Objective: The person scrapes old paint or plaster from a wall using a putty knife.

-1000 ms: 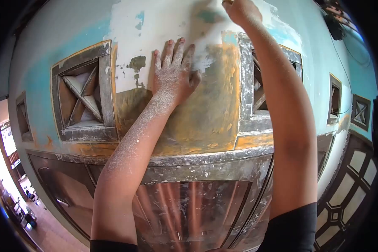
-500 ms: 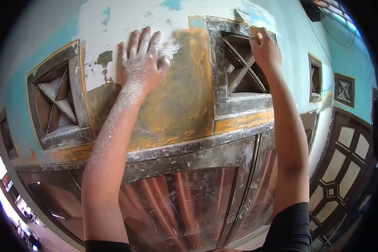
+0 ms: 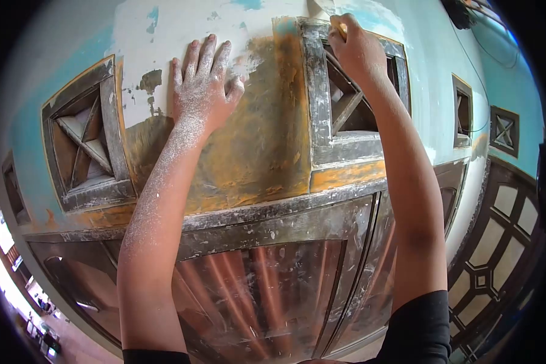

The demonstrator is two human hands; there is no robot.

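My left hand [image 3: 203, 85], dusted with white powder, lies flat with fingers spread on the patchy wall [image 3: 242, 145], where white, brown and orange coats show. My right hand [image 3: 359, 51] is closed round the yellowish handle of a scraper [image 3: 319, 8]. The scraper's blade is against the white part of the wall, just above the upper left corner of a dark wooden vent frame [image 3: 319, 97] with crossed slats. Part of those slats is hidden behind my right hand and forearm.
Another crossed-slat vent [image 3: 85, 142] is set in the wall at left. Below runs a white-spattered wooden ledge [image 3: 267, 212] over glazed panels [image 3: 261, 297]. A panelled door [image 3: 491, 236] stands at right. A dark object with cables [image 3: 458, 13] hangs at upper right.
My right hand has moved left and up with the scraper, from the top right of the vent frame to its upper left corner. My left hand stays on the wall.
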